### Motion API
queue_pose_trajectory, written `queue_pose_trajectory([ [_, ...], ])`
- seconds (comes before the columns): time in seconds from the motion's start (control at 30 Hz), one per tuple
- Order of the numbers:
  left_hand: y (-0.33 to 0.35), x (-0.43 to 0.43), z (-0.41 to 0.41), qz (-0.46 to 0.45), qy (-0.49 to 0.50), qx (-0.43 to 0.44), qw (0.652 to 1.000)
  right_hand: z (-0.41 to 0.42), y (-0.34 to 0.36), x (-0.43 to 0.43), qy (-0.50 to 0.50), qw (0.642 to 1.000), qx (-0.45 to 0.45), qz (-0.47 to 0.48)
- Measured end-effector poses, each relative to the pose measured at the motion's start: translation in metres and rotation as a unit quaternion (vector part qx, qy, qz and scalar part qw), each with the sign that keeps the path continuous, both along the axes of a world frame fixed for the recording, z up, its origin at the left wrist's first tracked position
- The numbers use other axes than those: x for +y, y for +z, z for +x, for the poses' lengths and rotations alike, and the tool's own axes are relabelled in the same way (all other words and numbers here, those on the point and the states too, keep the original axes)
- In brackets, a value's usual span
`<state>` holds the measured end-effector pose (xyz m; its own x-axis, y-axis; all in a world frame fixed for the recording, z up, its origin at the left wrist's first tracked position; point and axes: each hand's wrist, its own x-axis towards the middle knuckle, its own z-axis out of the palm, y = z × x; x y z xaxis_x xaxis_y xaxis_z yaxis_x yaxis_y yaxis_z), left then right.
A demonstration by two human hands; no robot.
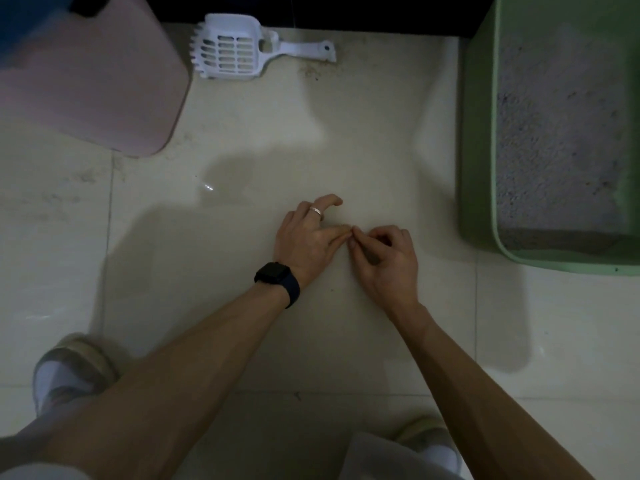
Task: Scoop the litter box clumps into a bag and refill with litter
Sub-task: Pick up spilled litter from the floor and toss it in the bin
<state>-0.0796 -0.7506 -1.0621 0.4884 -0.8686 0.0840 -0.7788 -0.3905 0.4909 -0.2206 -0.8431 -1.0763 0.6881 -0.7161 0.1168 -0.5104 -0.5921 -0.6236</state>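
The person crouches over a pale tiled floor (349, 133). At 7 o'clock one foot in a white sock and beige slipper (74, 362) is planted, and a second slipper (420, 433) shows at 5 o'clock. Both bare forearms reach forward from the bottom edge towards the middle of the view. A dark watch (275, 276) sits on the left wrist.

The hands are brought together just above the floor at the centre. The left hand (306, 237) stretches thumb and forefinger to the right, its other fingers lifted, one of them wearing a pale ring (317, 211). The right hand (388, 261) has its fingers curled, the tips meeting those of the left. They seem to pinch something between them, but in the dim light I cannot tell what, or whether they hold anything.

At 10 o'clock from the hands a small glint (207, 187) lies on the floor. At 3 o'clock stands the green litter box (478, 150), filled with grey speckled litter (554, 133), well apart from the hands. At 10 o'clock, farther off, stands a pink bin (93, 88). Just beside it, at 11 o'clock, the white slotted scoop (228, 51) lies flat on the floor, handle pointing right, with nothing touching it.
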Motion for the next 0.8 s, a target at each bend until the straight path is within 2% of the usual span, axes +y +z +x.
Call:
queue_pose_trajectory([
  [0.13, -0.006, -0.001, 0.002, 0.01, -0.025, -0.01, 1.0, 0.0, 0.006, 0.0, -0.004, 1.0, 0.013, 0.024],
  [0.33, -0.01, -0.006, 0.001, -0.03, -0.105, -0.147, 0.983, 0.001, 0.013, 0.0, -0.006, 0.998, 0.038, 0.049],
  [0.5, -0.01, -0.01, -0.003, 0.016, -0.161, -0.192, 0.968, 0.004, 0.019, -0.002, 0.0, 0.996, 0.065, 0.053],
  [0.57, -0.004, -0.012, -0.001, 0.024, -0.167, -0.175, 0.97, 0.004, 0.02, -0.003, 0.003, 0.996, 0.073, 0.053],
  [0.63, 0.0, -0.008, 0.004, 0.021, -0.149, -0.122, 0.981, 0.004, 0.02, -0.002, -0.001, 0.996, 0.075, 0.053],
  [0.8, 0.026, 0.009, 0.038, 0.002, 0.02, 0.054, 0.998, 0.006, 0.016, -0.001, -0.025, 0.997, 0.062, 0.033],
])
